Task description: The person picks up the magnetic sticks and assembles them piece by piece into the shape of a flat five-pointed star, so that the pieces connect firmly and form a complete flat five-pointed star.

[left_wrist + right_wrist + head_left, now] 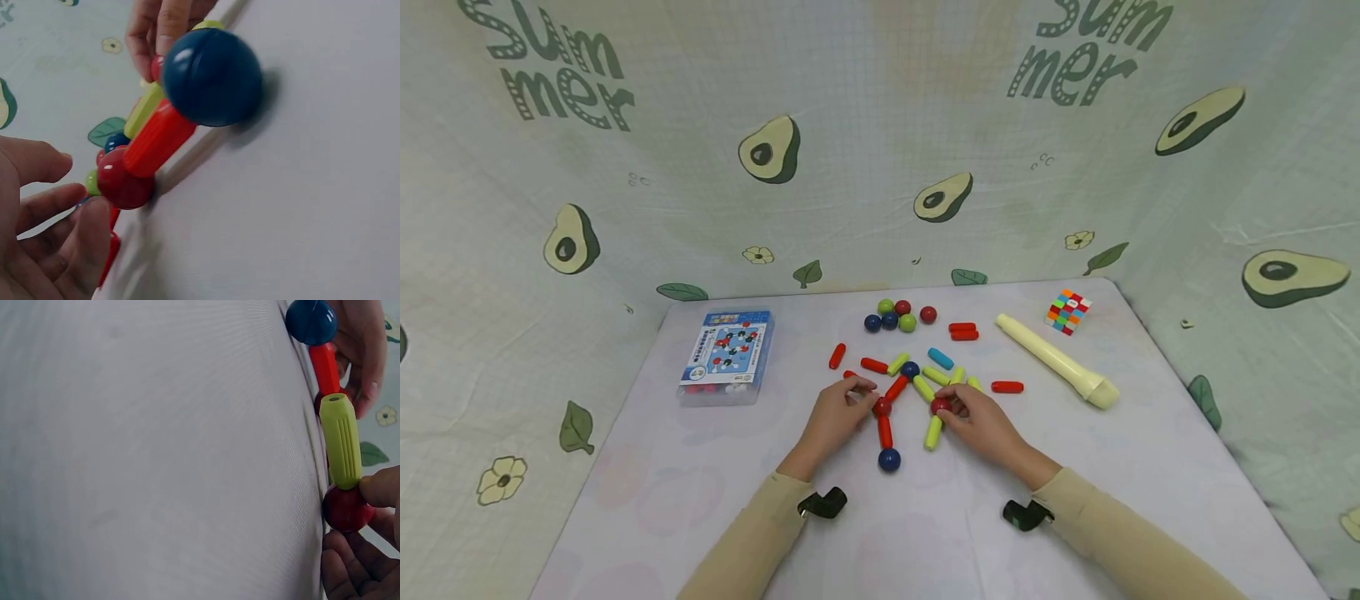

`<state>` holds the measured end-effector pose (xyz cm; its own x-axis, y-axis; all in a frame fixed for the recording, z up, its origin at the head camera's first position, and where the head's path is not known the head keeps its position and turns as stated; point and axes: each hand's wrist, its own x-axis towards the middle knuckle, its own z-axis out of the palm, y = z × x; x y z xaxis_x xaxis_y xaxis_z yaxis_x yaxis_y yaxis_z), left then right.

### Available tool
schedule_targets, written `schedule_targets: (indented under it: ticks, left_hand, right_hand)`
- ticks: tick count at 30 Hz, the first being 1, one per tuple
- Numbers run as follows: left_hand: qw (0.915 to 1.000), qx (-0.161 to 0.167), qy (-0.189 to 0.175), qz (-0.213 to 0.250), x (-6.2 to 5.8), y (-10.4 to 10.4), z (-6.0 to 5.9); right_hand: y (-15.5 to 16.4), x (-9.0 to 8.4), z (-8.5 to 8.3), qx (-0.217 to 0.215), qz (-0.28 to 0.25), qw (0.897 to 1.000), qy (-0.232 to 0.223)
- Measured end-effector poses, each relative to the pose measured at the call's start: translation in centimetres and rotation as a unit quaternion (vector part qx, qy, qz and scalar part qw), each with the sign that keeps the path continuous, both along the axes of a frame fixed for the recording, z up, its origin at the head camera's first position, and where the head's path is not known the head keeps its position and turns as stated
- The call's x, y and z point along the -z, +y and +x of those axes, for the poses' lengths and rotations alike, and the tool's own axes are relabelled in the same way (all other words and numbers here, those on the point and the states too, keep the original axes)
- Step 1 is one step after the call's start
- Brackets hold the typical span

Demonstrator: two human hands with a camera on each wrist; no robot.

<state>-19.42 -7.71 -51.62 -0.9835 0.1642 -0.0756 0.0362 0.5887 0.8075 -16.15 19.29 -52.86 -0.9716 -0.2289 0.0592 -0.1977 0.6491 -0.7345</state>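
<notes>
Pale table (1150,467) with magnetic rods and balls, avocado-print cloth (880,167) behind.

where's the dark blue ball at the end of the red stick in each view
Head: dark blue ball low centre, between the wrists.
Left wrist: large, top centre.
Right wrist: top right corner.
Shared landmark: the red stick joined to it.
</notes>
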Motion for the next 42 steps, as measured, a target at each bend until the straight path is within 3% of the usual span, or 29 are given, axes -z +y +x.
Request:
schedule_targets:
  ticks: [7, 14, 18, 22, 28, 34, 42]
  left_hand:
    - [0.9942, -0.051, 0.085, -0.042, -1.1, 0.7, -3.3]
    - [0.9755, -0.062, 0.149, -0.15, -1.4, 1.4, -7.2]
    - [0.9701, -0.073, 0.141, -0.183, -0.9, 1.7, -9.1]
    - [0.9702, -0.085, 0.122, -0.192, -0.6, 1.9, -10.7]
    - [0.9678, -0.059, 0.119, -0.214, -0.2, 1.9, -12.5]
    - [0.9697, -0.041, 0.107, -0.216, -0.2, 2.1, -13.2]
    - [0.9732, -0.041, 0.093, -0.206, 0.0, 2.7, -13.4]
  right_hand:
    - [0.4, 0.1, 0.0, -0.004, -0.013, 1.0, -0.014]
    - [0.2, -0.1, 0.0, -0.003, -0.024, 0.999, -0.025]
    - [0.3, 0.2, -0.1, -0.001, -0.023, 0.999, -0.024]
    - [0.2, 0.4, -0.1, -0.004, -0.025, 0.999, -0.023]
    - [0.0, 0.5, -0.3, -0.008, -0.023, 0.999, -0.021]
    - [-0.1, 0.2, -0.2, -0.006, -0.02, 0.999, -0.029]
    - [0.2, -0.1, -0.1, -0.003, -0.019, 1.0, -0.022]
